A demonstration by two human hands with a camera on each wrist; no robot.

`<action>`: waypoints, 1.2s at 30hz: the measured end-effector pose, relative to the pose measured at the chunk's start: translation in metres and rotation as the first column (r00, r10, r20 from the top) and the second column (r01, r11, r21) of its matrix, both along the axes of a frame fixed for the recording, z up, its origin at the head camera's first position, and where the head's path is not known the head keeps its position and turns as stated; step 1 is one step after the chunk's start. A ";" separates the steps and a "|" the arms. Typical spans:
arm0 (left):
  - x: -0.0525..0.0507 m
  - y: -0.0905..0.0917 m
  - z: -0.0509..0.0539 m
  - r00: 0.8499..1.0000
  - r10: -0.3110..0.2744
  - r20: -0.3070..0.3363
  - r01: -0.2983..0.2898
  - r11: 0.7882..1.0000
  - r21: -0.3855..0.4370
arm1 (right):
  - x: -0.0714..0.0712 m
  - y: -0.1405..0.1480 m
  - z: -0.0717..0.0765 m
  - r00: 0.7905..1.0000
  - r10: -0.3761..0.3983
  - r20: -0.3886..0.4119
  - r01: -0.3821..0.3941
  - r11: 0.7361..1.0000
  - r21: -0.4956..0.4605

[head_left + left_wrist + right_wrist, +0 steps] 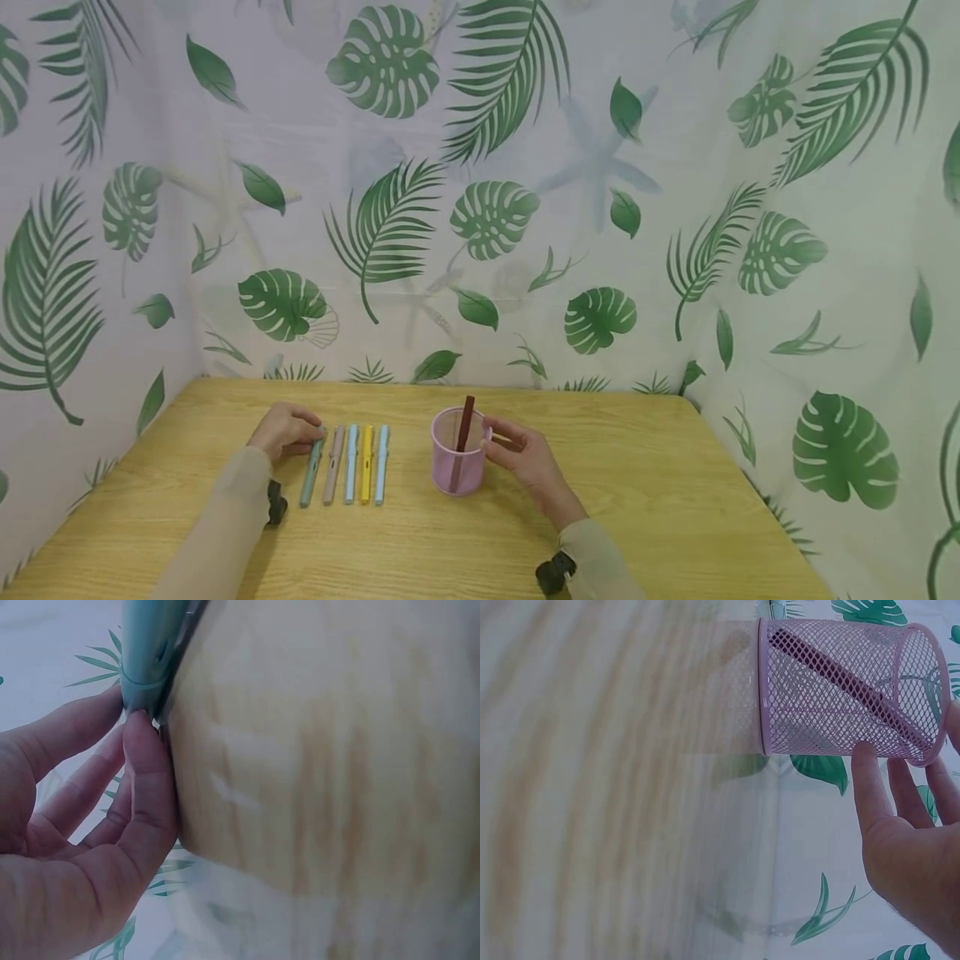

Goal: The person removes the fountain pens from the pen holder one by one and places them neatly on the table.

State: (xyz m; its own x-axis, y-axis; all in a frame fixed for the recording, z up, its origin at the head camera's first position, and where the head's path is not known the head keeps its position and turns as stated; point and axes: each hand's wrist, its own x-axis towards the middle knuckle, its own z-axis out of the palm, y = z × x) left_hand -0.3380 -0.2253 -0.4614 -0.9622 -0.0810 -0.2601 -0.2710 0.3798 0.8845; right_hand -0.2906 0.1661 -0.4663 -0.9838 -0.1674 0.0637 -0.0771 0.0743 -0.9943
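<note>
A green pen [310,479] lies leftmost in a row on the table, and my left hand [285,431] pinches its far end between thumb and fingertip. The left wrist view shows the end of that pen [146,652] close up, with the fingers of my left hand [97,802] against it. To the right stands a pink mesh pen holder [444,467], upright, with one dark red pen [466,421] leaning inside. My right hand [528,462] holds the holder at its right side near the rim. Thumb and fingers touch the mesh in the right wrist view.
Beside the green pen lie a greyish-pink pen [333,471], a light blue pen [351,467], a yellow pen [367,467] and another light blue pen [382,467], roughly parallel. Leaf-patterned cloth [510,333] surrounds the back and sides of the wooden table [637,483].
</note>
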 end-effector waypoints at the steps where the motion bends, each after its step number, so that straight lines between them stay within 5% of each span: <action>1: 0.000 0.000 0.000 1.000 0.002 -0.001 -0.002 1.000 0.000 | -0.001 0.000 0.000 1.000 0.001 0.000 -0.001 1.000 0.001; 15: -0.005 0.001 0.000 0.997 0.058 0.050 -0.058 0.998 0.009 | 0.001 -0.001 0.001 1.000 -0.001 0.007 0.001 1.000 -0.002; 25: -0.005 -0.001 -0.001 0.997 0.073 0.018 -0.074 0.997 0.015 | -0.002 -0.002 0.000 1.000 -0.010 0.004 0.010 1.000 0.003; 36: 0.002 0.019 0.014 0.997 0.029 -0.068 -0.022 0.995 0.102 | 0.000 -0.003 0.003 1.000 -0.008 -0.001 0.008 1.000 0.010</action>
